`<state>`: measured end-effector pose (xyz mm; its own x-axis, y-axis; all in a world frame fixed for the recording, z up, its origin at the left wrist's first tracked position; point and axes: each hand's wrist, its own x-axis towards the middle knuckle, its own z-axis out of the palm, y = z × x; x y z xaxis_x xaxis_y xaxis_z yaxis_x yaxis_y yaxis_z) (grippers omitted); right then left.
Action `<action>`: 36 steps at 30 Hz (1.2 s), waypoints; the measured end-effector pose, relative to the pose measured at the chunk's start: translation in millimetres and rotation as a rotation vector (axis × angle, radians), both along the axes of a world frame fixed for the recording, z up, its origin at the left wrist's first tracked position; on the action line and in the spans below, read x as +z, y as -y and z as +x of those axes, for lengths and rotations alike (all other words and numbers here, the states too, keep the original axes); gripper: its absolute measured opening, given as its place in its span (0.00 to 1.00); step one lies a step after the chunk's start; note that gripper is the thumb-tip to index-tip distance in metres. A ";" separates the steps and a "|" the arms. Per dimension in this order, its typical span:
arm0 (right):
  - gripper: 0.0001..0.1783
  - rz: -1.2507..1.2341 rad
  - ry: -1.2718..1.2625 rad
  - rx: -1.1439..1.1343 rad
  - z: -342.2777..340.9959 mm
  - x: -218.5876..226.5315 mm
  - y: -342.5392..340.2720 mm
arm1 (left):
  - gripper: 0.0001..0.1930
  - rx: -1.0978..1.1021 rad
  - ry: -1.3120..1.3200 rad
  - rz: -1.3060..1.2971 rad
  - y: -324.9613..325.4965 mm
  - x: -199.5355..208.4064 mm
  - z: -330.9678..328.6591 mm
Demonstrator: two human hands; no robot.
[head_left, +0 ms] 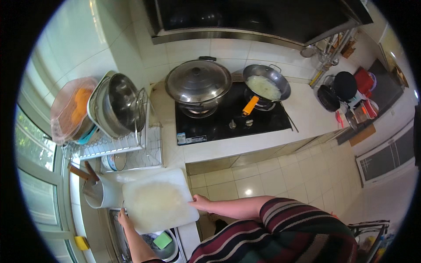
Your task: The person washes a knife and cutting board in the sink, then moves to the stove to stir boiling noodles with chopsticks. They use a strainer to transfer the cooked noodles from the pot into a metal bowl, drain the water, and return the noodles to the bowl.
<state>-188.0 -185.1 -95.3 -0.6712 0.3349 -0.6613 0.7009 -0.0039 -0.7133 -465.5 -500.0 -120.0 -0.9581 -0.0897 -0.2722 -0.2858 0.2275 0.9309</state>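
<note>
A white cutting board (155,199) with rounded corners and a yellowish, worn middle lies between my hands. My left hand (124,218) is closed on its left edge, near the sink. On the opposite edge, my right hand (201,202) grips the board with the fingers partly hidden. The board covers part of the counter and the far part of the sink (115,228). Below it, a green sponge (162,240) sits in a metal basin (172,253). Just left of the board stands a white holder (105,196) with wooden-handled tools.
A wok (280,85) with pale food and an orange handle sits on the black stove (263,122), beside a large lidded pot (198,83). A wire dish rack (151,147) holds metal bowls (123,101). Chopsticks (291,120) lie by the stove; pans (345,85) stand far right.
</note>
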 end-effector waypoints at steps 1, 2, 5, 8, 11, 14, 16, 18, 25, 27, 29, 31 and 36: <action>0.30 0.022 -0.014 -0.037 1.5 -2.2 -0.1 | 0.16 -0.056 -0.012 -0.068 -2.9 2.8 -2.2; 0.32 0.043 -0.035 -0.059 1.1 -3.7 3.2 | 0.16 -0.010 0.004 -0.010 3.7 -2.4 -6.4; 0.36 -0.161 -0.064 0.023 1.1 -8.8 -3.2 | 0.18 0.061 0.044 0.041 16.3 -15.1 -18.7; 0.41 -0.486 -0.080 0.072 9.0 2.2 -15.1 | 0.20 0.029 -0.044 -0.236 31.5 -17.2 -18.2; 0.40 -0.460 -0.102 0.174 15.8 10.5 -37.0 | 0.22 0.036 -0.218 -0.669 23.9 -6.4 -10.4; 0.31 -0.431 -0.225 0.132 54.5 19.2 -91.9 | 0.24 0.032 -0.324 -0.986 -21.5 55.6 25.9; 0.24 -0.431 -0.251 0.149 90.4 22.9 -149.6 | 0.25 0.078 -0.386 -0.951 -12.8 76.4 64.9; 0.15 -0.108 -0.190 -0.060 154.1 36.3 -231.9 | 0.20 0.090 -0.617 -0.640 -13.2 84.1 89.0; 0.22 1.100 0.017 -0.526 320.7 51.5 -483.8 | 0.10 0.035 -0.755 -0.625 -206.0 145.8 316.8; 0.27 1.000 0.127 -0.412 312.9 51.6 -515.3 | 0.14 -0.138 -0.454 -0.091 -191.2 74.3 302.5; 0.28 0.950 0.253 -0.356 328.8 48.7 -541.9 | 0.11 -0.483 -0.595 -0.285 -307.6 110.7 340.8; 0.26 0.930 0.293 -0.260 318.2 52.0 -555.4 | 0.08 -0.641 -0.495 -0.235 -369.3 153.3 371.5; 0.17 0.780 0.407 -0.239 326.0 35.0 -599.7 | 0.08 -1.041 -0.588 -0.415 -460.9 190.3 392.5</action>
<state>137.9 414.6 -60.3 -0.2903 0.8871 -0.3589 0.9417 0.1981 -0.2720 -72.9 -39.1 70.3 -0.5926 0.8010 0.0855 0.6354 0.3995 0.6608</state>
